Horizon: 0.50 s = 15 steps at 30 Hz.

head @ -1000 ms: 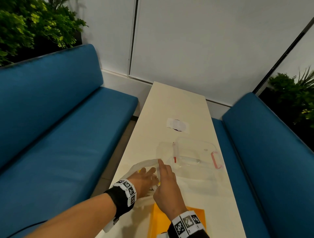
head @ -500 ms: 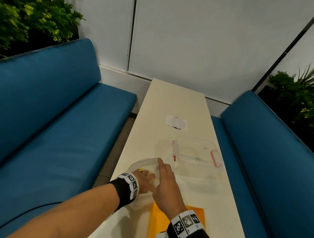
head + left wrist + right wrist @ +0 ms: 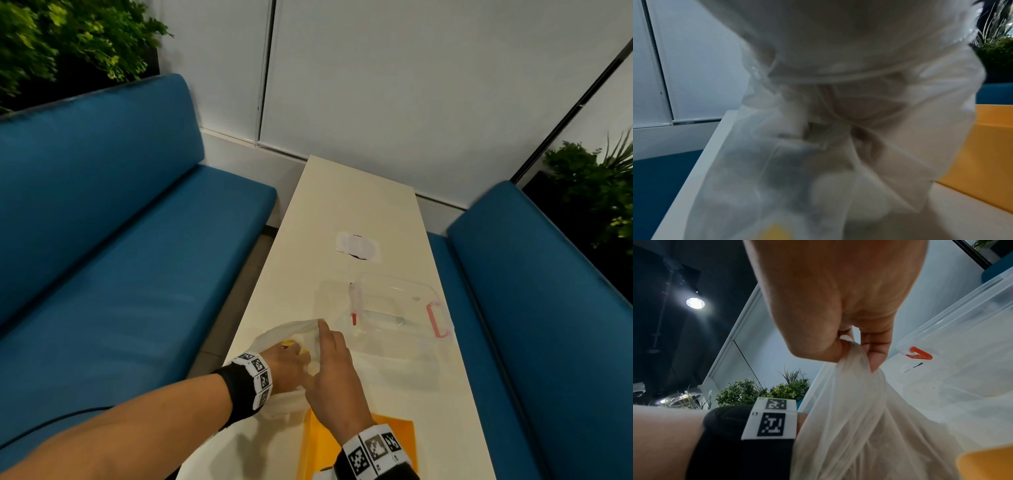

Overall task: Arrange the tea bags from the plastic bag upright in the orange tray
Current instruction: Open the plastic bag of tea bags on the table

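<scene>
At lower centre of the head view, the right hand (image 3: 334, 380) is pinching the thin translucent plastic bag's (image 3: 291, 334) rim near the white table's (image 3: 349, 205) left edge; the left hand (image 3: 287, 366) is reaching inside, grip hidden, beside the flat orange tray (image 3: 394, 431).

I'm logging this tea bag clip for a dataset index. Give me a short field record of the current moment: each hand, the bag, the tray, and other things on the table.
left hand: reaching into the plastic bag's mouth; fingers hidden by the film
right hand: pinches the bag's rim, holding it open
plastic bag: translucent white, lying on the table, yellow items showing inside
orange tray: at the near edge, beside the bag; no tea bags visible in it
clear container: beyond the bag, red clips
table: long, pale, between blue benches
</scene>
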Each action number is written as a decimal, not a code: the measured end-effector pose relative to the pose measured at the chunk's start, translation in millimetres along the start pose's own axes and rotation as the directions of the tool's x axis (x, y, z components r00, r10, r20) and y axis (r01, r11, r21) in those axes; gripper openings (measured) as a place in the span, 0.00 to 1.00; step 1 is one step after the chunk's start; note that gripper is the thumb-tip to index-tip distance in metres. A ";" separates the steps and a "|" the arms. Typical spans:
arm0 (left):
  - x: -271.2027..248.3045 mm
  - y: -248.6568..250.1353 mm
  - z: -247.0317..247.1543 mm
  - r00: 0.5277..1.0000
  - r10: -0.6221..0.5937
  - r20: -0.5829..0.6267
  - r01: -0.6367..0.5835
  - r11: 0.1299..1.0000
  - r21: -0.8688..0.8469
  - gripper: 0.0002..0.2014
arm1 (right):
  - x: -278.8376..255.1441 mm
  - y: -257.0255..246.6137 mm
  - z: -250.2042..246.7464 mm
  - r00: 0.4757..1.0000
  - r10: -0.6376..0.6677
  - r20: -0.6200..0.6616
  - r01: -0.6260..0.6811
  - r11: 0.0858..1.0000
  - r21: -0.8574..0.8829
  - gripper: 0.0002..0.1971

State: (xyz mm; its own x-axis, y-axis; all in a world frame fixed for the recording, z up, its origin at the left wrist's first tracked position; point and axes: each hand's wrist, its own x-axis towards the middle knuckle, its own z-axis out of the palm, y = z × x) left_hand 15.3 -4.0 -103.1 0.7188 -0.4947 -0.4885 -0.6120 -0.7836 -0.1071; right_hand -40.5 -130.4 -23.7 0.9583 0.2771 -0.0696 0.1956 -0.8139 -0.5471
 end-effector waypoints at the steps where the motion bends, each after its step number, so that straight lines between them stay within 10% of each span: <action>1: 0.8 -1.0 3.0 1.000 -0.013 0.016 0.013 1.000 -0.010 0.20 | -0.5 -0.6 -0.5 1.000 0.006 0.005 -0.006 1.000 0.002 0.45; 15: -15.3 -11.7 0.1 0.991 0.009 -0.135 -0.044 0.965 -0.258 0.20 | 4.7 -4.9 -10.3 0.999 0.037 0.018 -0.037 0.998 0.048 0.43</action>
State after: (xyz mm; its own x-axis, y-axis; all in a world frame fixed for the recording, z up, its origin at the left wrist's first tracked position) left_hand 11.5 12.7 -94.6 0.7509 -0.5481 -0.3684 -0.5375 -0.8313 0.1414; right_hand -34.8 -130.4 -12.8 0.9610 0.2560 -0.1043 0.1494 -0.7985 -0.5832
